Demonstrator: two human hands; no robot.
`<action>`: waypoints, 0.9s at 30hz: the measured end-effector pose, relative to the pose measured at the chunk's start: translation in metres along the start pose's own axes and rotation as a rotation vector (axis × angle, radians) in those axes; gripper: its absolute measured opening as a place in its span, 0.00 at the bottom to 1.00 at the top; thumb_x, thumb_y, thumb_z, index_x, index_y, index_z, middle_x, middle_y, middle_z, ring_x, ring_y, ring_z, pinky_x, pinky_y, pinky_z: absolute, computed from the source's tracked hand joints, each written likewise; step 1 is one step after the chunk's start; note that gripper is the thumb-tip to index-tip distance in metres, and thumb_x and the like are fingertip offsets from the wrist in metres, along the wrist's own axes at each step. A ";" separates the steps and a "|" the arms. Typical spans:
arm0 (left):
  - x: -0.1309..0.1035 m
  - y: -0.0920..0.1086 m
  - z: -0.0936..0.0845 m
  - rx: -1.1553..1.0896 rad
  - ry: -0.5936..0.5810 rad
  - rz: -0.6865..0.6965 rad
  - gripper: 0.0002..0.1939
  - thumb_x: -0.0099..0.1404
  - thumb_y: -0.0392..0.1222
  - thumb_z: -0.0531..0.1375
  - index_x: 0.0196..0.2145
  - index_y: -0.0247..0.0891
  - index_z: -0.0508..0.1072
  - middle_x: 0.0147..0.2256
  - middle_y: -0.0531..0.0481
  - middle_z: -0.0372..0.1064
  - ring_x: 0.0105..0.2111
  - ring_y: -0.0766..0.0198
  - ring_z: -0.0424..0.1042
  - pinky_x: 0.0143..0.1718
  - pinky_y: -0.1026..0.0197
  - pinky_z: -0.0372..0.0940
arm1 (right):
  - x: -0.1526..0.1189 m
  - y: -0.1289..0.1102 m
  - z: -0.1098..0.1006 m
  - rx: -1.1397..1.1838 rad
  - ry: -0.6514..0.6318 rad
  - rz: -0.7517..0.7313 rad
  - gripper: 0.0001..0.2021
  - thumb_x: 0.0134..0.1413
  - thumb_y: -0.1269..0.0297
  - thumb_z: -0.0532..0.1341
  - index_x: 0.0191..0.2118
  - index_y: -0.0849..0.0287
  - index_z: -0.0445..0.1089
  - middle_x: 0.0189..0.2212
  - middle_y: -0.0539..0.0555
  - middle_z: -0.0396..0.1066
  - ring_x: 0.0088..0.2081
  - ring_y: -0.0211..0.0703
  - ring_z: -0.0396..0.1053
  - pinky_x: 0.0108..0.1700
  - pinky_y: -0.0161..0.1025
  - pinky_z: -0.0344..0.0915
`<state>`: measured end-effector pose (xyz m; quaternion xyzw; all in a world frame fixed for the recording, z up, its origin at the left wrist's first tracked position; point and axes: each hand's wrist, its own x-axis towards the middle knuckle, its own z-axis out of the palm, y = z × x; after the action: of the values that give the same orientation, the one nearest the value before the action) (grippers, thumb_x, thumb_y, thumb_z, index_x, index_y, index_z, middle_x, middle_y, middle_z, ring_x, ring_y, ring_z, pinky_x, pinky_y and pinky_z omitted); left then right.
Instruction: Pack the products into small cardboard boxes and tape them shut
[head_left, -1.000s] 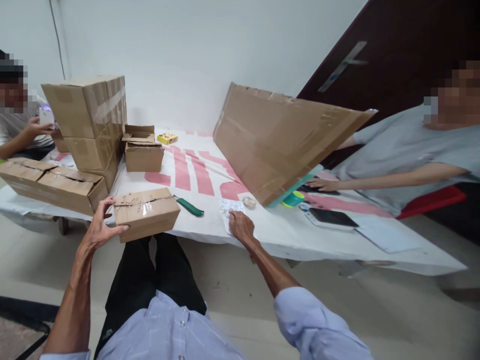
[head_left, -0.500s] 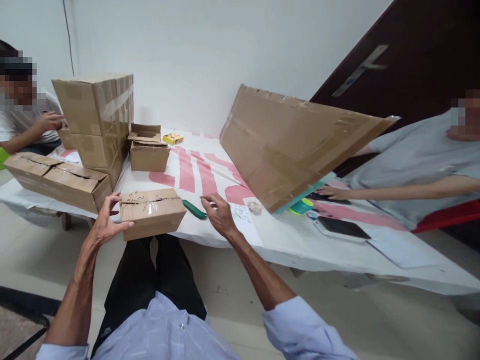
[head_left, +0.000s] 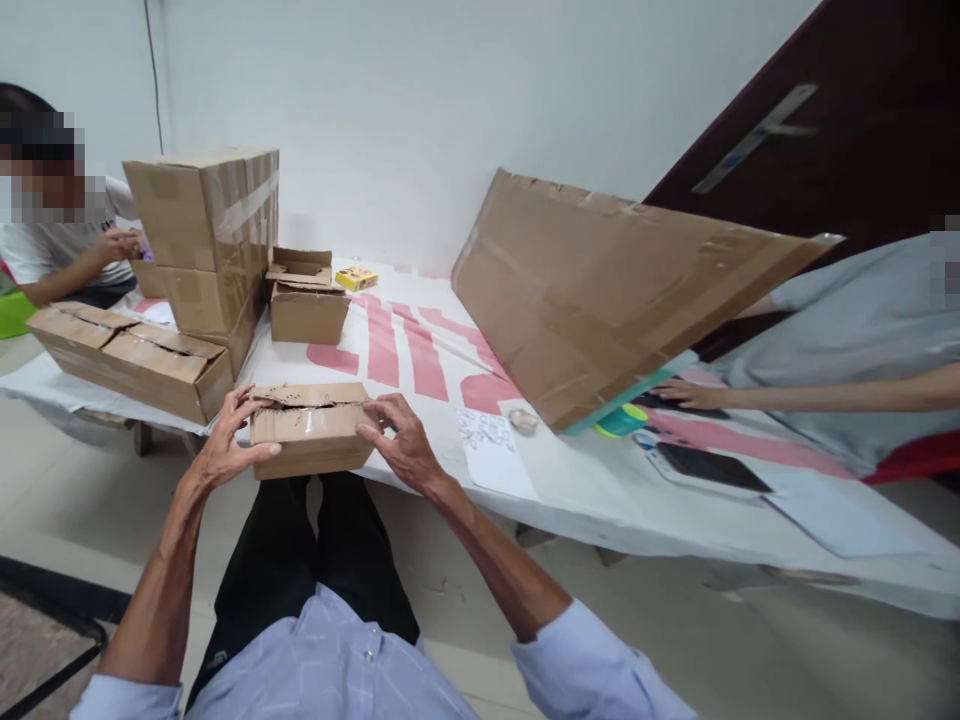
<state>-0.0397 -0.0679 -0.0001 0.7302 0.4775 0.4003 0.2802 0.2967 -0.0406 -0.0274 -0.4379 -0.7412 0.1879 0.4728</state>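
Note:
A small brown cardboard box (head_left: 311, 445) sits at the table's front edge, just before my lap. Its top has a ragged slit between the flaps, with torn bits of tape along it. My left hand (head_left: 234, 440) grips the box's left end, thumb on the front face and fingers at the top corner. At the opposite end, my right hand (head_left: 401, 440) has its thumb and fingers closed on the right top corner. The green-handled tool seen earlier to the right of the box is hidden now.
Taped boxes (head_left: 202, 230) are stacked at left, behind a long box (head_left: 150, 355). An opened box (head_left: 307, 310) and a yellow packet (head_left: 357, 278) lie further back. A large cardboard panel (head_left: 600, 290) leans at right, near a printed sheet (head_left: 495, 455) and a tablet (head_left: 709, 468). People sit on both sides.
My right hand has moved left onto the box's right end, and the green-handled tool has gone from sight. The slit along the top gapes wider. My view has shifted slightly.

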 end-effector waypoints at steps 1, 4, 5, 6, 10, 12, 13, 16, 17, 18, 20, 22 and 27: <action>0.002 0.000 0.001 -0.010 -0.005 -0.012 0.35 0.59 0.65 0.72 0.59 0.48 0.77 0.72 0.38 0.53 0.75 0.35 0.53 0.68 0.35 0.65 | -0.001 -0.001 -0.001 0.001 0.003 0.007 0.10 0.62 0.58 0.67 0.47 0.53 0.76 0.48 0.58 0.72 0.49 0.50 0.73 0.48 0.47 0.75; 0.006 0.000 0.003 -0.013 -0.017 -0.031 0.33 0.60 0.67 0.70 0.56 0.46 0.79 0.71 0.39 0.53 0.75 0.36 0.53 0.73 0.35 0.57 | 0.000 -0.004 -0.003 0.017 0.002 0.029 0.11 0.60 0.58 0.68 0.47 0.53 0.76 0.46 0.56 0.72 0.45 0.49 0.72 0.46 0.46 0.74; 0.007 -0.001 0.003 -0.007 -0.022 -0.029 0.32 0.60 0.67 0.71 0.55 0.45 0.80 0.70 0.39 0.54 0.75 0.36 0.52 0.75 0.35 0.54 | 0.001 -0.005 -0.003 0.025 0.003 0.034 0.12 0.59 0.58 0.69 0.47 0.54 0.76 0.45 0.56 0.72 0.44 0.48 0.72 0.46 0.46 0.74; 0.008 -0.001 0.004 -0.001 -0.030 -0.024 0.32 0.59 0.66 0.71 0.54 0.45 0.81 0.69 0.39 0.55 0.75 0.36 0.53 0.76 0.35 0.51 | 0.002 -0.006 -0.003 0.034 0.007 0.038 0.12 0.58 0.58 0.70 0.46 0.54 0.77 0.44 0.55 0.72 0.42 0.48 0.71 0.46 0.46 0.73; 0.011 -0.005 0.004 0.007 -0.051 0.000 0.32 0.58 0.66 0.72 0.54 0.46 0.81 0.64 0.41 0.60 0.72 0.39 0.57 0.76 0.37 0.50 | 0.006 -0.008 -0.002 0.055 0.027 0.075 0.14 0.54 0.58 0.71 0.45 0.54 0.78 0.40 0.53 0.73 0.38 0.45 0.69 0.44 0.45 0.71; 0.012 -0.006 0.003 0.009 -0.051 0.013 0.33 0.58 0.65 0.72 0.56 0.46 0.80 0.62 0.42 0.61 0.70 0.40 0.60 0.76 0.37 0.52 | 0.008 -0.010 -0.001 0.047 0.016 0.098 0.13 0.53 0.57 0.71 0.43 0.54 0.78 0.37 0.52 0.72 0.36 0.45 0.67 0.43 0.44 0.70; 0.012 -0.007 0.003 0.010 -0.050 0.021 0.34 0.57 0.65 0.73 0.56 0.46 0.80 0.61 0.42 0.62 0.69 0.40 0.61 0.75 0.37 0.53 | 0.009 -0.011 -0.001 0.039 0.008 0.109 0.12 0.53 0.57 0.71 0.42 0.54 0.77 0.35 0.51 0.72 0.35 0.45 0.67 0.42 0.43 0.69; 0.013 -0.007 0.002 0.011 -0.057 0.045 0.34 0.57 0.64 0.73 0.56 0.45 0.80 0.58 0.42 0.63 0.65 0.41 0.64 0.73 0.36 0.57 | 0.011 -0.013 -0.002 0.000 -0.001 0.125 0.10 0.52 0.57 0.71 0.37 0.54 0.75 0.33 0.51 0.72 0.35 0.45 0.66 0.41 0.43 0.67; 0.013 -0.006 0.003 0.009 -0.062 0.051 0.34 0.57 0.64 0.73 0.57 0.45 0.80 0.58 0.42 0.63 0.65 0.41 0.65 0.72 0.37 0.58 | 0.011 -0.014 -0.003 -0.017 0.002 0.121 0.10 0.52 0.57 0.71 0.36 0.54 0.74 0.33 0.51 0.73 0.35 0.46 0.67 0.41 0.43 0.67; 0.013 -0.005 0.003 0.008 -0.066 0.056 0.34 0.57 0.64 0.73 0.57 0.45 0.79 0.57 0.42 0.63 0.64 0.41 0.65 0.72 0.37 0.59 | 0.011 -0.015 -0.003 -0.035 0.005 0.114 0.10 0.52 0.57 0.71 0.37 0.54 0.74 0.34 0.52 0.73 0.36 0.46 0.67 0.42 0.43 0.67; 0.013 -0.004 0.004 0.008 -0.067 0.063 0.35 0.58 0.64 0.73 0.58 0.46 0.79 0.56 0.42 0.63 0.65 0.41 0.65 0.72 0.38 0.59 | 0.009 -0.017 -0.003 -0.068 0.007 0.099 0.09 0.53 0.57 0.70 0.37 0.53 0.74 0.35 0.53 0.75 0.37 0.47 0.68 0.44 0.44 0.67; 0.013 -0.004 0.005 0.009 -0.064 0.067 0.37 0.57 0.64 0.73 0.59 0.46 0.78 0.56 0.42 0.63 0.65 0.41 0.65 0.72 0.38 0.59 | 0.007 -0.019 -0.003 -0.089 0.004 0.090 0.08 0.53 0.58 0.70 0.36 0.53 0.74 0.36 0.53 0.76 0.37 0.47 0.68 0.45 0.45 0.68; 0.014 -0.009 0.005 0.013 -0.082 0.069 0.36 0.56 0.64 0.74 0.59 0.46 0.78 0.57 0.43 0.63 0.65 0.42 0.65 0.73 0.39 0.59 | 0.012 -0.012 -0.012 -0.015 -0.009 0.087 0.09 0.59 0.54 0.67 0.37 0.54 0.75 0.35 0.52 0.77 0.37 0.46 0.71 0.44 0.43 0.69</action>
<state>-0.0364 -0.0517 -0.0051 0.7638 0.4427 0.3763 0.2810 0.2995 -0.0390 -0.0071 -0.4723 -0.7250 0.2050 0.4574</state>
